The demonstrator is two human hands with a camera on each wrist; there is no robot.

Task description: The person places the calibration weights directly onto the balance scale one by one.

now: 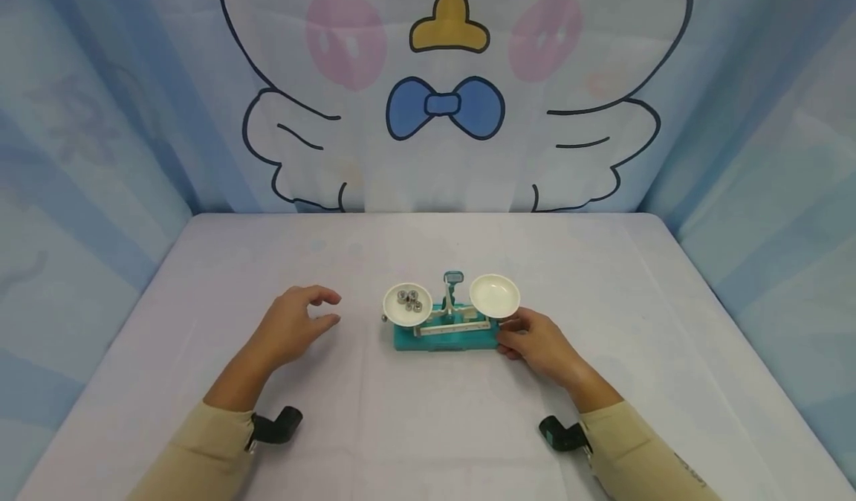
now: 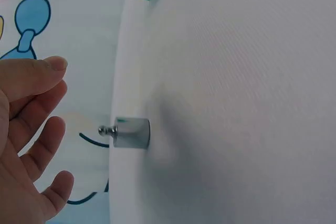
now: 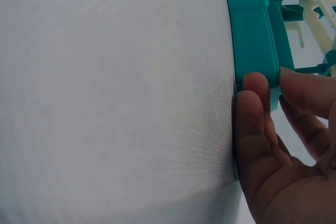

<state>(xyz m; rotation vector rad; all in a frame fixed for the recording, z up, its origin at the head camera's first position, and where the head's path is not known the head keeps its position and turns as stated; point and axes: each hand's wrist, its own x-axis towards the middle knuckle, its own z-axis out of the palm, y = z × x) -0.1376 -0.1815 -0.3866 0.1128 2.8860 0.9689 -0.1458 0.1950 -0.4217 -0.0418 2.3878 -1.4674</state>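
Note:
A teal balance scale (image 1: 446,339) stands on the table, with two white pans. Several small silver metal pieces (image 1: 410,302) lie in its left pan (image 1: 391,315); the right pan (image 1: 495,296) holds nothing and sits higher. My right hand (image 1: 538,343) pinches the right end of the teal base (image 3: 256,40) between thumb and fingers. To the left of the scale, my left hand (image 1: 289,328) hovers with loosely bent fingers, thumb and forefinger apart, holding nothing. Near it, a silver cylindrical weight (image 2: 131,132) with a knob stands on the table in the left wrist view; the head view does not show it.
A white cloth covers the table (image 1: 428,419). Behind it hangs a backdrop (image 1: 444,166) with a cartoon figure, and blue-white curtains (image 1: 73,189) stand at the sides. A black camera mount (image 1: 277,427) juts from the left sleeve, another (image 1: 562,435) from the right.

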